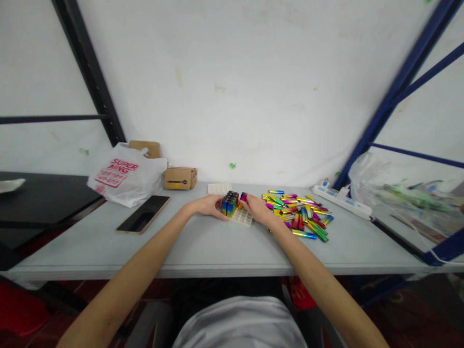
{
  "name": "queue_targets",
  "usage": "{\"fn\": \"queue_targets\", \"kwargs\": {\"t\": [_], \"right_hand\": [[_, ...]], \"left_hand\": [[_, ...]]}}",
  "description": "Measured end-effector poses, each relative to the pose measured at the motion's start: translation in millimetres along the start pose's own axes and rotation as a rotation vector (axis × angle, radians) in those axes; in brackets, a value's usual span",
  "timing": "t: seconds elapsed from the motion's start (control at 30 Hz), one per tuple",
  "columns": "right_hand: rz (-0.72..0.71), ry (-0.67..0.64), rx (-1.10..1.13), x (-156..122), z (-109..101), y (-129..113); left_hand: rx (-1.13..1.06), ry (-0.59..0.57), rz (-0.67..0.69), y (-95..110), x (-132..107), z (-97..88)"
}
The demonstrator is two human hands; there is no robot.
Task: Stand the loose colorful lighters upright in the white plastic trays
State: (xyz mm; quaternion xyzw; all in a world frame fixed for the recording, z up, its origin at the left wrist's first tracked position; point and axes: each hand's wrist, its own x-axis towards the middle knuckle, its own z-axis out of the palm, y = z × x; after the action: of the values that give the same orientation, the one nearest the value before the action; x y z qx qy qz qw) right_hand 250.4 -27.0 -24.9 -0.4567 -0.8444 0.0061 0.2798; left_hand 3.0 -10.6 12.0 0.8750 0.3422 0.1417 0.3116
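Steadiness seems to help: my left hand grips upright metallic rainbow sticks on the white plastic pocketed tray, my right hand pinching a purple metallic stick over it, best kept vertical.

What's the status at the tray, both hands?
Left hand cupped against upright metallic lighters. Right hand holding one lighter at white tray. Tray partly filled. Loose lighters heaped right of tray, none blocking it.

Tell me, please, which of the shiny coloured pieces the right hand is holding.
The magenta piece pinched in the right hand, at the nearer white tray; others form the standing block at the left hand and the loose pile.
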Motion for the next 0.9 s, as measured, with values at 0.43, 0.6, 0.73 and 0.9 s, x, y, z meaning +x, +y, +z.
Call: {"fn": "queue_targets", "kwargs": {"t": [0.43, 0.6, 0.73, 0.9], "right_hand": [[-0.05, -0.101, 0.014, -4, -16, -7], [-0.007, 0.113, 0.14, -1, -33, 7], [0.117, 0.083, -0.1, -4, -37, 32], [0.324, -0.03, -0.285, -17, -45, 57]], "left_hand": [[0.036, 0.01, -0.028, 3, -2, -0.8], [-0.001, -0.004, -0.015, 7, -2, -0.9], [0.047, -0.002, -0.035, 2, 0, -0.8], [0.11, 0.005, -0.071, -1, 2, -0.9]]}}
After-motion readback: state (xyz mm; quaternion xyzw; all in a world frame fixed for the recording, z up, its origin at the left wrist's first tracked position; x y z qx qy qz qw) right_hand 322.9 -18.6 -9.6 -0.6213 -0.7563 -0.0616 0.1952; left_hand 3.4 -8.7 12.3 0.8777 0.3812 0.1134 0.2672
